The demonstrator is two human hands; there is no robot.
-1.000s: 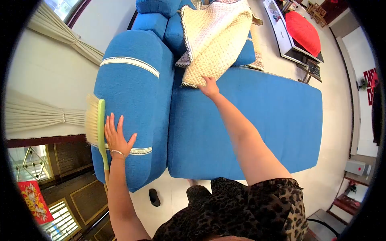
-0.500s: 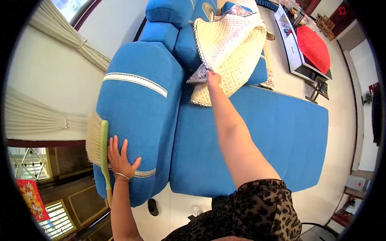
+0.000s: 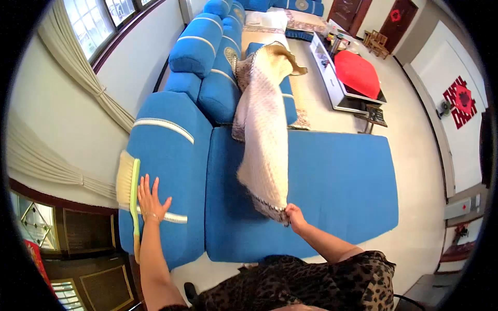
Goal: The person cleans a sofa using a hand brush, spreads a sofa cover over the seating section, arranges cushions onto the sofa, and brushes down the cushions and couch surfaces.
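Observation:
My right hand [image 3: 297,217] is closed on the lace-edged corner of a cream quilted sofa cover [image 3: 265,140]. The cover stretches from that hand over the blue seat [image 3: 342,176] toward the far cushions, its far end bunched up. My left hand [image 3: 151,199] lies flat with fingers spread on the blue sofa armrest [image 3: 166,150]. Just left of it, a soft-bristled brush [image 3: 136,186] with a green handle rests along the armrest's outer side.
Blue back cushions [image 3: 197,44] run along the left toward the window [image 3: 91,23]. Right of the sofa stands a low white-and-black table [image 3: 337,96] under a red cover [image 3: 357,74], with a small dark stool [image 3: 372,117] near it. A dark shoe [image 3: 190,291] is on the floor.
My right hand has drawn the cover's corner toward my body, stretching the cover across the seat. My left hand stays spread on the armrest. The view has tilted up.

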